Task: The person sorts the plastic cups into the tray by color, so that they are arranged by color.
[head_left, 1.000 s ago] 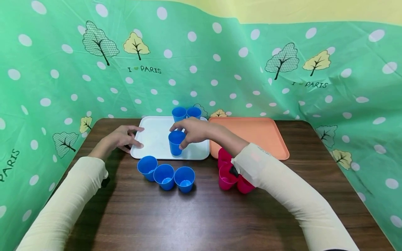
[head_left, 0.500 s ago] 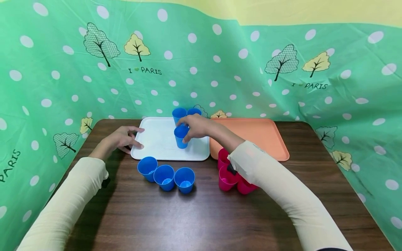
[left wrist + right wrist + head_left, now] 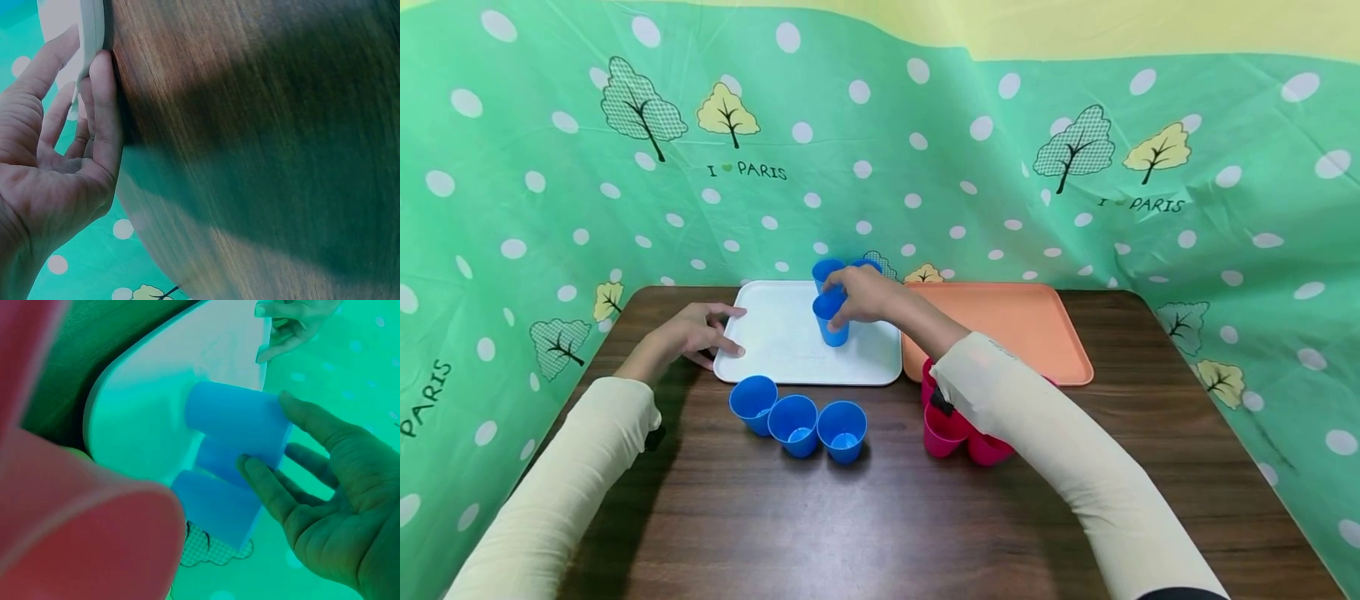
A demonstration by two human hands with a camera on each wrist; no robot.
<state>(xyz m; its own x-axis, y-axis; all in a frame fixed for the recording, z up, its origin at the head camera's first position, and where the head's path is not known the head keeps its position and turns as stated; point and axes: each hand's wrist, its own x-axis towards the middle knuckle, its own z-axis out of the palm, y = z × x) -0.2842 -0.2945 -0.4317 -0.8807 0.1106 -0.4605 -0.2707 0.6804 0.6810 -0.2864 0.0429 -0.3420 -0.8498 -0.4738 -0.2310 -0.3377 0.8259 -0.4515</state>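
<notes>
Six blue cups are in view: three upright in a close row on the desk (image 3: 760,525) in front of the white tray (image 3: 775,333), two toward the back of that tray, and one — the held blue cup (image 3: 823,315) — over the tray in front of that pair. The right hand (image 3: 867,293) holds this cup near its rim between thumb and fingers; whether its base touches the tray cannot be told. The left hand (image 3: 692,327) grips the left edge of the white tray, thumb on top and other fingers against the outer side. At least three pink cups (image 3: 945,429) stand clustered on the desk in front of the orange tray (image 3: 1007,325), partly covered by the right sleeve (image 3: 1037,425), so their full count cannot be told. The two trays lie side by side, white on the left, orange on the right. Readable writing sits on the green dotted cloth (image 3: 880,150) around the desk: "I PARIS" with a small heart after the "I" on the left, "I PARIS" again on the right with a fainter mark between, and "PARIS" slanting near the left edge.
</notes>
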